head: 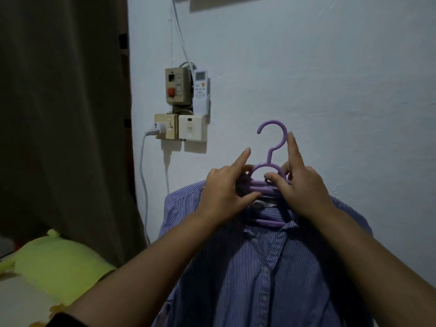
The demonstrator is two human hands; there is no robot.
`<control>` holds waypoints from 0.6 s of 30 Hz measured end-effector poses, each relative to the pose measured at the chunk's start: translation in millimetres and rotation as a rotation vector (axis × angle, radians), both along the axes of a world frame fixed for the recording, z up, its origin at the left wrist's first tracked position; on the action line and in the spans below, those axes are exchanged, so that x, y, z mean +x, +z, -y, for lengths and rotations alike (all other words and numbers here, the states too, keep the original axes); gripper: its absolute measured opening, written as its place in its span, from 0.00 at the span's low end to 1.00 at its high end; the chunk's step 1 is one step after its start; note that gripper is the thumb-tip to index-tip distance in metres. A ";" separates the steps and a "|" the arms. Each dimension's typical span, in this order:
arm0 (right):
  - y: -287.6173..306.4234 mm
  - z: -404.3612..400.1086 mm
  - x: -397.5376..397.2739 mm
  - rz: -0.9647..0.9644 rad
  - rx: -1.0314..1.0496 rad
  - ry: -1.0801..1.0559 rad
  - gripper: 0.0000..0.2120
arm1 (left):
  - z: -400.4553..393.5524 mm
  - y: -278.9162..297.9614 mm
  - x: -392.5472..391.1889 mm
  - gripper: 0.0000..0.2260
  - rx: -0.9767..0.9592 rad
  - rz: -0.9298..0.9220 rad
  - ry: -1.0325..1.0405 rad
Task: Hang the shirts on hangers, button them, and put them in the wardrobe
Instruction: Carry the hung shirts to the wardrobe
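A blue-and-white striped shirt (266,267) hangs on a purple plastic hanger (271,147), held up in front of the wall. Its front placket looks buttoned lower down, and the collar stands open at the top. My left hand (226,192) grips the left side of the hanger neck and collar, index finger pointing up. My right hand (299,185) grips the right side, thumb hooked over the hanger's loop and index finger straight up beside the hook. The hanger's hook is free, hung on nothing.
A pale wall (330,79) stands right behind the shirt. Switch boxes and a socket with a white plug (179,126) and a remote (200,88) sit at upper left. A dark curtain (63,114) fills the left. A green plush toy (59,263) lies at lower left.
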State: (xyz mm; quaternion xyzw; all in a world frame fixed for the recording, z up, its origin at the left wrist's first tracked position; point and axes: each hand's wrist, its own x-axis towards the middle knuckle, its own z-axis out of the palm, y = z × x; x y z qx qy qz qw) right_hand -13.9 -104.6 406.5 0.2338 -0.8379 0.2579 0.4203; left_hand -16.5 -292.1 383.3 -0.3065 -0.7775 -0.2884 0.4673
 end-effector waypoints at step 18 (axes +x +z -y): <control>23.3 -55.2 57.7 0.172 0.020 -0.176 0.52 | -66.3 -9.3 8.8 0.38 -0.062 -0.069 -0.190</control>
